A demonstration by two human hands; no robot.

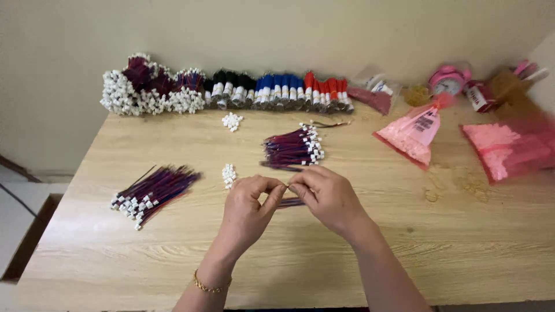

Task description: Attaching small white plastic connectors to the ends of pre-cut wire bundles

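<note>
1. Head view, the hands: the left hand (pixel 247 203) and the right hand (pixel 325 195) are meeting fingertip to fingertip above the pale wooden tabletop (pixel 300 254), just in front of the loose bundle of red and dark blue wires with white plastic end connectors (pixel 292 148).
2. Both hands are closing in a pinch on a short red and blue wire piece (pixel 291 202), which is showing between and just under the two hands; its very end is hiding behind the fingers, so what sits on it cannot be told.
3. The left wrist is wearing a thin gold bead bracelet (pixel 209 286).
4. Taking the loose bundle as the landmark: a small cluster of white plastic connectors (pixel 229 174) is lying to its left and slightly nearer the person, close to the left hand.
5. A second small heap of white connectors (pixel 232 121) is sitting beyond the bundle and to its left.
6. A fanned bundle of similar red and blue wires with white ends (pixel 151 193) is lying well to the left of the landmark bundle, nearer the table's left edge.
7. Behind the landmark, along the wall, a long row of tied wire bunches in purple, black, blue and red with white connectors (pixel 231 88) is stretching across.
8. To the landmark's right, a pink plastic bag of small parts (pixel 413 134) is lying, with a second pink bag (pixel 502 149) farther right.
9. A pink round alarm clock (pixel 448 80) is standing behind and to the right of the landmark, by the wall.
</note>
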